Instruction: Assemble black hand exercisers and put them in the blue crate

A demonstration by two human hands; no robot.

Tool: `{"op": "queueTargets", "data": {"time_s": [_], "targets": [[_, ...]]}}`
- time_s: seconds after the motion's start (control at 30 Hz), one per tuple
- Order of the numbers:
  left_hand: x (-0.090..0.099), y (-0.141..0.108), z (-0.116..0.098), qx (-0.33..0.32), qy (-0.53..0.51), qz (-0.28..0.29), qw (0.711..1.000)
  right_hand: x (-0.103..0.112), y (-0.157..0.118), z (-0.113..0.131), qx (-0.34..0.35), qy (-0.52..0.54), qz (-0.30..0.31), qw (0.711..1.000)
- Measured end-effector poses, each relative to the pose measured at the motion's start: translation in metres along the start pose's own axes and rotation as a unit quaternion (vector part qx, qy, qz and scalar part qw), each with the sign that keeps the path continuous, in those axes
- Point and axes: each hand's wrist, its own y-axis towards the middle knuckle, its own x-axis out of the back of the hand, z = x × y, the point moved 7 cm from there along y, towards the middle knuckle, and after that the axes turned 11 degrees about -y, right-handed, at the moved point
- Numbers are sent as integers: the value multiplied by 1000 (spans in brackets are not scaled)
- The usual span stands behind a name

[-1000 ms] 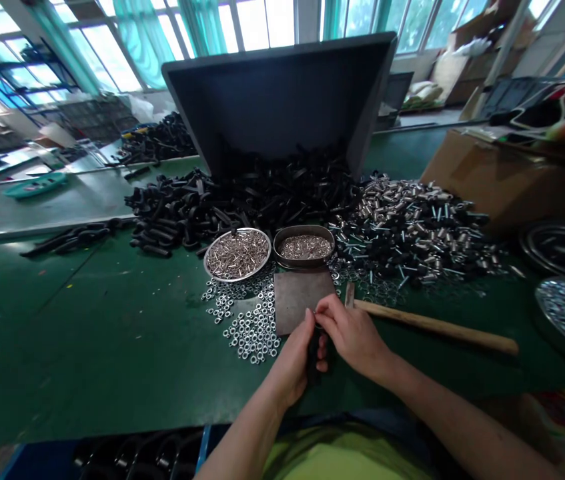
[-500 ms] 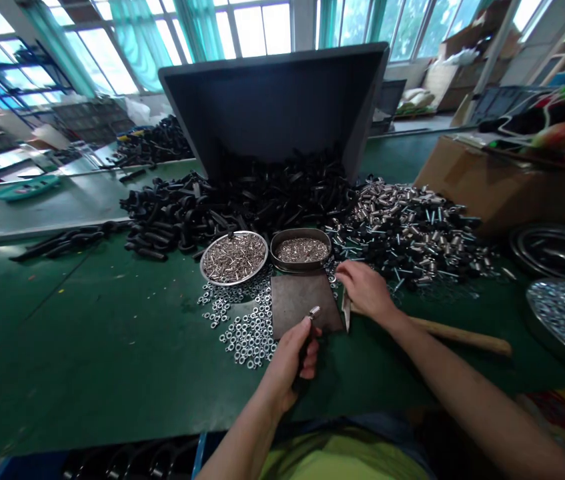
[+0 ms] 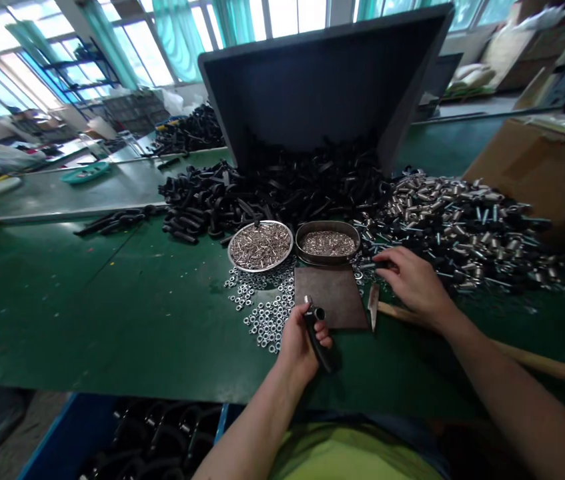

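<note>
My left hand [image 3: 302,340] is closed round a black curved handle [image 3: 320,347], which has a round metal-rimmed hole at its top end; a small silver piece [image 3: 307,300] shows at the thumb tip. Between the thumb and fingers of my right hand [image 3: 415,280] is a small dark part with a thin metal pin [image 3: 375,265], held over loose washers. Beneath that hand lies a hammer [image 3: 373,307] with a wooden handle, partly covered by the wrist. A flat metal plate [image 3: 332,287] rests on the table just beyond my left hand.
A round dish [image 3: 261,247] of small pins and an oval tin [image 3: 327,243] of tiny parts stand behind the plate. Ring-shaped nuts [image 3: 267,323] lie scattered left. Black handles [image 3: 282,193] spill from a tipped grey bin [image 3: 322,40]. Metal sleeves and screws [image 3: 462,227] are heaped right, by a cardboard box [image 3: 517,163].
My right hand has moved right from the plate's corner and now pinches a small dark part. My left hand has turned, showing the handle's holed end. The view has swung left.
</note>
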Motion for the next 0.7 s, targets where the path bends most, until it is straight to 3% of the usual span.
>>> {"op": "queueTargets", "data": {"time_s": [0.1,0.27,0.37,0.5,0.63,0.7], "targets": [[-2,1,1,-19,-9,13,1000,12,-25,44,64,162,10,985],[-7,0,4,-84,8,16,996,7,-54,103,139,188,8,972],[-8,-4,-3,-151,27,14,988,-6,-55,108,91,173,8,981],[-10,-12,-15,-219,80,24,972,-27,-51,99,-14,211,115,971],[-8,-16,-23,-247,101,22,964,-17,-50,106,74,193,41,977],[-11,-18,-27,-271,142,37,951,-24,-51,104,55,225,87,969]]}}
